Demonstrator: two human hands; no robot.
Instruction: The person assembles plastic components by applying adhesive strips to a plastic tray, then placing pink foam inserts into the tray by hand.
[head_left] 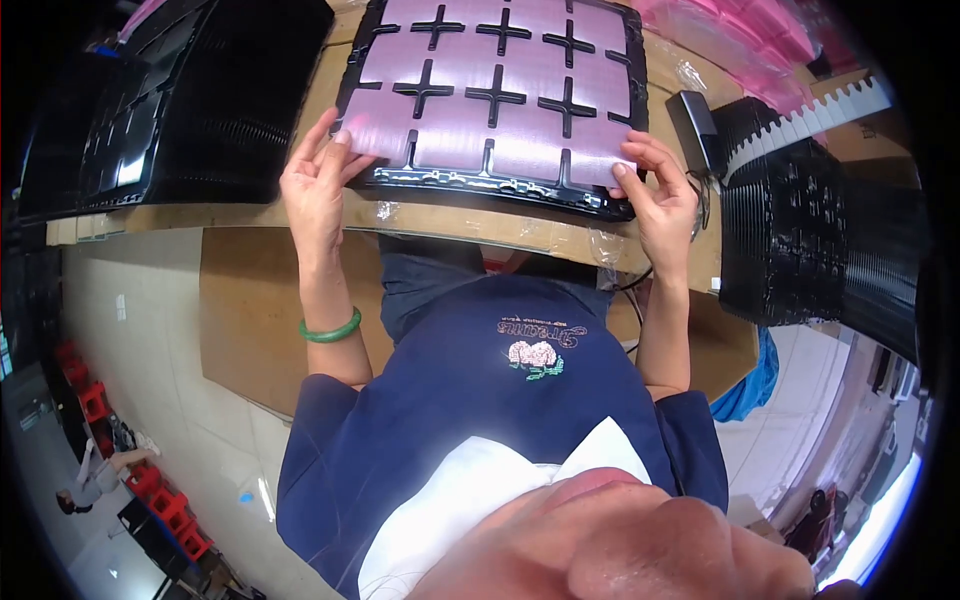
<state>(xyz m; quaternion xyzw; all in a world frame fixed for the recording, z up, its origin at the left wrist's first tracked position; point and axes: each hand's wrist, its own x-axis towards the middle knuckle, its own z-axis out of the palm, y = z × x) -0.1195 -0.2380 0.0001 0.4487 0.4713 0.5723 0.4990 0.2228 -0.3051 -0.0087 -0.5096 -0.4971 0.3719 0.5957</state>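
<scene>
A black plastic tray [480, 184] lies on the table in front of me. A shiny pink sheet [460, 135] covers most of it, and black cross-shaped ribs show through gaps in the pink. At the near left corner, my left hand [315, 190] pinches the sheet's edge between thumb and fingers. My right hand [664, 205] grips the sheet at the near right corner, its thumb on the near side and its fingers bent over the edge. Whether either hand also holds the tray's rim cannot be made out.
Stacked black trays [230, 100] stand to the left, and another black stack [785, 210] to the right. Near the right stack are a small black box [697, 133] and a grey toothed strip [810, 130]. Pink sheets [735, 35] lie at the far right. Tape patches mark the cardboard-covered table [520, 228].
</scene>
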